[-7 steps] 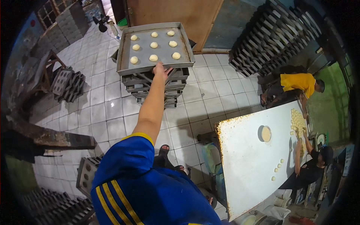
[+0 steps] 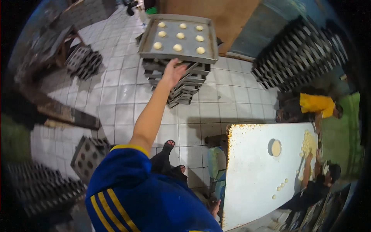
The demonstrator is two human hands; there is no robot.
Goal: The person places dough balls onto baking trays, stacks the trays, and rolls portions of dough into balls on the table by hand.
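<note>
My left hand [image 2: 174, 71] is open just below the near rim of a metal tray [image 2: 210, 60], its fingers apart and empty. Several pale dough balls [image 2: 180, 35] rest on the tray in rows, and the tray sits atop a crooked stack of metal trays [image 2: 193, 81]. At the bottom, my right hand [image 2: 215, 208] is partly visible beside the left edge of a white, rust-edged table [image 2: 247, 162]; its grip is unclear.
Two people, one in yellow [image 2: 315, 104], one in black [image 2: 317, 185], work by the table with dough pieces [image 2: 308, 141] and a bowl [image 2: 276, 147]. Tray stacks stand right [image 2: 293, 54] and left [image 2: 81, 62]. A dark beam [image 2: 73, 116] juts from the left.
My left hand has come away from the tray's rim, fingers now loose below it. The view has shifted, so the tray appears higher and farther right. More of my right hand shows.
</note>
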